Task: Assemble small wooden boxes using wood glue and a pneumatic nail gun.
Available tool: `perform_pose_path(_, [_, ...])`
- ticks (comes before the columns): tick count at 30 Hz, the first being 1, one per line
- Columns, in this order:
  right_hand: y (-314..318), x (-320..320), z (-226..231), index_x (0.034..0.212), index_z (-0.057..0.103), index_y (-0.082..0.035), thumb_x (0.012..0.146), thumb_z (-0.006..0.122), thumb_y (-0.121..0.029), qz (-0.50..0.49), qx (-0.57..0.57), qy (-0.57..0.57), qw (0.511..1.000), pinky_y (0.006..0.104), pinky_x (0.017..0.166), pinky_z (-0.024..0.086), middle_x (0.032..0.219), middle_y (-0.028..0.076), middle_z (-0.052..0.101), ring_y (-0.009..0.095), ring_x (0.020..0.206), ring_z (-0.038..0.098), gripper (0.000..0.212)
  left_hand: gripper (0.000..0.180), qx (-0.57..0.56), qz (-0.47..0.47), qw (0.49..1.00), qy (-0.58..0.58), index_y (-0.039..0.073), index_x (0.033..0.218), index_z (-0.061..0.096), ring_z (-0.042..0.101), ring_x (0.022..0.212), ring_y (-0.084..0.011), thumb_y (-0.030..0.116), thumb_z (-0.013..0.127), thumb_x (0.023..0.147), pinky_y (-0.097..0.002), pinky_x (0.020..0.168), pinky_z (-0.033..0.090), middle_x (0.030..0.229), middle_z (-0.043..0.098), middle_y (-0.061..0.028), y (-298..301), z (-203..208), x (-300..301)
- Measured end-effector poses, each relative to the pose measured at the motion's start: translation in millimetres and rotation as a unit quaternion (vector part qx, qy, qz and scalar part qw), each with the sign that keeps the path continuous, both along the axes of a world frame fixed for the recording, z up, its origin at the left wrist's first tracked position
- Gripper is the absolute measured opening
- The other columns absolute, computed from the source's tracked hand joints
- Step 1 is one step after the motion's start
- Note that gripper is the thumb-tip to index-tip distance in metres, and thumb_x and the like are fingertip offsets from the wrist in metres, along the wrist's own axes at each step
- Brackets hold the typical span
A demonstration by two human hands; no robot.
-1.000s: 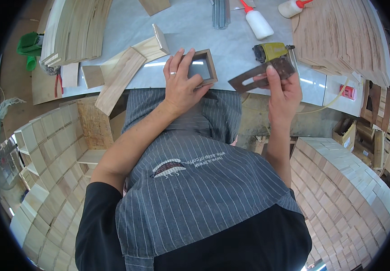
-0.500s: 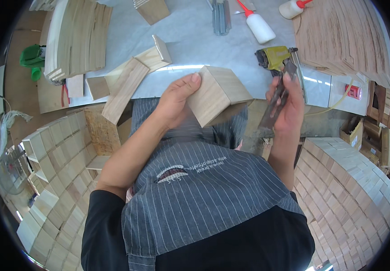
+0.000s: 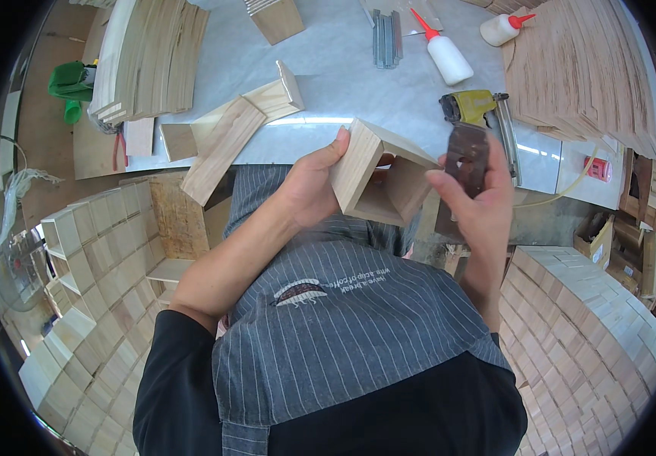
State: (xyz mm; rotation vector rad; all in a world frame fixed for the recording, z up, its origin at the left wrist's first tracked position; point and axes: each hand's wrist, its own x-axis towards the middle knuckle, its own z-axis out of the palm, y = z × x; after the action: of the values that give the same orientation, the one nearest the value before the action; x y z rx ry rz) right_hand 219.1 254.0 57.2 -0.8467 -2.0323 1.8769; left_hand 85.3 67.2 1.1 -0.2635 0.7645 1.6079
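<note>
In front of my apron my left hand (image 3: 314,182) grips a small wooden box (image 3: 357,169) by its left side, thumb over the upper edge. The box is tilted, and its open hollow faces me. My right hand (image 3: 489,199) is wrapped round a dark brown hand plane (image 3: 467,156), which has a hole through its middle. The plane stands upright, close to the box's right edge. Behind it lies a yellow nail gun (image 3: 471,108) on the table. Left of the box, joined wooden boards (image 3: 225,144) rest partly over the table's front edge.
Tall stacks of thin panels stand at the left (image 3: 153,64) and right (image 3: 571,72) of the table. Two white glue bottles (image 3: 449,61) and metal fastener strips (image 3: 387,38) lie farther back. Piled wooden boxes rise on my left (image 3: 107,258) and right (image 3: 594,327).
The box has turned in my left hand, so its open hollow now shows. My right hand has rotated the plane upright and brought it nearer the box.
</note>
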Motion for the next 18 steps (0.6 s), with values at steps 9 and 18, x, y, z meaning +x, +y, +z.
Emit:
perform_pose_path(9, [2.7,-35.5,-46.8,0.127,0.061,-0.012,0.086,0.078,-0.023,0.118,0.334,-0.135,0.925,0.0408,0.068,0.052,0.096,0.011,0.072,0.032,0.081,0.07,0.045,0.06,-0.179,-0.02,0.962,0.206,0.0,0.142,0.049,0.062,0.107,-0.0222,0.05,0.039,0.109,-0.038,0.092,0.052,0.122,0.061,-0.0142,0.5,-71.6,8.0])
perform_pose_path(18, [19.0,-62.3,-72.3,0.115,0.066,-0.011,0.088,0.075,-0.025,0.127,0.361,-0.119,0.916,0.0385,0.067,0.053,0.093,0.011,0.072,0.03,0.077,0.071,0.032,0.075,-0.247,-0.063,0.787,0.562,0.003,0.147,0.047,0.059,0.111,-0.0367,0.046,0.069,0.091,-0.0434,0.094,0.05,0.125,0.05,-0.0275,8.9,-64.9,8.4])
